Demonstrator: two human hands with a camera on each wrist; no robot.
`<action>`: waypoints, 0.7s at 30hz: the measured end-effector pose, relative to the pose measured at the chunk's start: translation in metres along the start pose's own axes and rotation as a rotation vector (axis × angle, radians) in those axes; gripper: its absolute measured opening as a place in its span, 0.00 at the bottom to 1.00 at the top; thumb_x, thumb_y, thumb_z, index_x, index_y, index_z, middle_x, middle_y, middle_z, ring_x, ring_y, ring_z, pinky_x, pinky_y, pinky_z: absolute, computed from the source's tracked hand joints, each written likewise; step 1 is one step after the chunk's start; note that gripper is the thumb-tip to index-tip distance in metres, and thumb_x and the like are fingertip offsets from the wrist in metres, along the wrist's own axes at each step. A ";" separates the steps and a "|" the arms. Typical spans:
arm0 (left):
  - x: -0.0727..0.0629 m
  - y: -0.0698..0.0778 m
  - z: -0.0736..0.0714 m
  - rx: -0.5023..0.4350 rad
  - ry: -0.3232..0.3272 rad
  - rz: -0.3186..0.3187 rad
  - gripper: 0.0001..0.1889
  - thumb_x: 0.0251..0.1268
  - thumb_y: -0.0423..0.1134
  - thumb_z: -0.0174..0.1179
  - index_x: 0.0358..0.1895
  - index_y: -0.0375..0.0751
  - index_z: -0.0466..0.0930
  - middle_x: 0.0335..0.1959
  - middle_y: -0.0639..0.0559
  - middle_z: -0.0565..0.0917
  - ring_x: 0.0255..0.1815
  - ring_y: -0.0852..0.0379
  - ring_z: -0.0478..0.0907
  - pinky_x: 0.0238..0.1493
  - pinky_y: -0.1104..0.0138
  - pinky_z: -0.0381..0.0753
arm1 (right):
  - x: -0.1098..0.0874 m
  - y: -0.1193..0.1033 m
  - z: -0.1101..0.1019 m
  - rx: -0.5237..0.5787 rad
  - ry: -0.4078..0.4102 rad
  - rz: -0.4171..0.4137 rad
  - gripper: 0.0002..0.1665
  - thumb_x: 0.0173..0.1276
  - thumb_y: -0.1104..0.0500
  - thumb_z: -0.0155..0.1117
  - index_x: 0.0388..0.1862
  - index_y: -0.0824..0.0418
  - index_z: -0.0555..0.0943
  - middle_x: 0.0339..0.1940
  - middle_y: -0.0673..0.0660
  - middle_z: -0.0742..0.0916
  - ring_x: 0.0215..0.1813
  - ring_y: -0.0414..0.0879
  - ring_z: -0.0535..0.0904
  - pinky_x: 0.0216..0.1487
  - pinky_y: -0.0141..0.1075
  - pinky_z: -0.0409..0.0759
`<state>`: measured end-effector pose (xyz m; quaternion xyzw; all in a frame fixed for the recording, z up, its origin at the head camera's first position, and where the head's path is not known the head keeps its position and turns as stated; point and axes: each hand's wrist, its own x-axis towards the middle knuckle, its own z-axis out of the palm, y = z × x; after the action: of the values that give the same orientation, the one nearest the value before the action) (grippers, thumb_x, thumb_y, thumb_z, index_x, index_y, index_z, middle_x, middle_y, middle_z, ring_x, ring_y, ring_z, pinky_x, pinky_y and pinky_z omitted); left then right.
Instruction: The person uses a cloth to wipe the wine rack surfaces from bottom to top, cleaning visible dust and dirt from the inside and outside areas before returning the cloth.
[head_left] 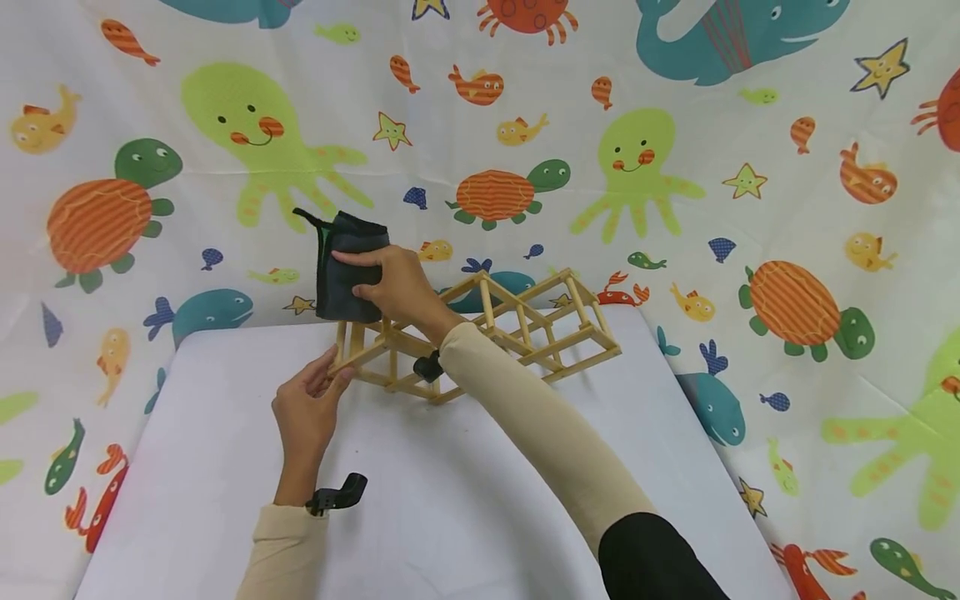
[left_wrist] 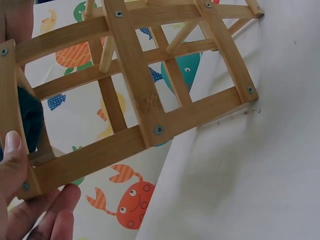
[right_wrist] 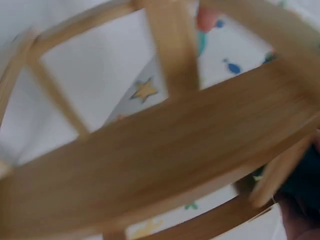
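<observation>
A light wooden lattice rack (head_left: pixel 393 385) with screwed joints stands at an angle near the table's back edge. My left hand (head_left: pixel 307 406) grips its left end, thumb and fingers on the corner bar in the left wrist view. Above that end, my right hand (head_left: pixel 401 287) holds a dark blue fabric pouch (head_left: pixel 348 287) with black trim, a green edge and a black strap. Dark fabric (left_wrist: pixel 31 120) shows behind the end bars in the left wrist view. The right wrist view is blurred, with a broad wooden bar (right_wrist: pixel 150 150) across it and dark cloth (right_wrist: pixel 304 177) at the right.
The white table (head_left: pixel 450 517) stretches in front of the rack. A white curtain printed with sea animals (head_left: pixel 495 196) hangs behind and beside it. The right forearm (head_left: pixel 540 425) passes in front of the rack's middle.
</observation>
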<state>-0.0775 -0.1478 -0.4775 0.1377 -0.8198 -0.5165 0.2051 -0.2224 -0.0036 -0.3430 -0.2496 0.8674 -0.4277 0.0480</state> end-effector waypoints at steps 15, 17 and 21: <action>0.001 -0.003 0.006 -0.133 0.013 -0.030 0.23 0.67 0.36 0.72 0.66 0.45 0.85 0.54 0.40 0.91 0.28 0.74 0.86 0.37 0.83 0.83 | 0.021 0.006 0.013 -0.551 -0.231 -0.035 0.36 0.69 0.71 0.70 0.61 0.30 0.86 0.66 0.45 0.88 0.54 0.41 0.79 0.35 0.32 0.75; 0.002 -0.003 0.005 -0.166 0.011 -0.024 0.23 0.66 0.33 0.73 0.65 0.44 0.86 0.54 0.38 0.91 0.25 0.72 0.86 0.34 0.81 0.84 | 0.023 0.009 0.015 -0.542 -0.203 -0.052 0.36 0.69 0.72 0.69 0.61 0.30 0.87 0.67 0.46 0.88 0.51 0.41 0.80 0.32 0.32 0.74; 0.003 -0.003 0.003 -0.183 0.014 -0.015 0.23 0.65 0.33 0.73 0.64 0.44 0.86 0.53 0.36 0.90 0.21 0.69 0.85 0.29 0.80 0.83 | 0.021 0.013 0.018 -0.569 -0.052 -0.157 0.30 0.75 0.64 0.69 0.63 0.29 0.85 0.66 0.47 0.88 0.58 0.43 0.81 0.38 0.33 0.81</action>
<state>-0.0812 -0.1484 -0.4810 0.1283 -0.7666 -0.5900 0.2185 -0.2401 -0.0195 -0.3611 -0.3302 0.9290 -0.1633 -0.0349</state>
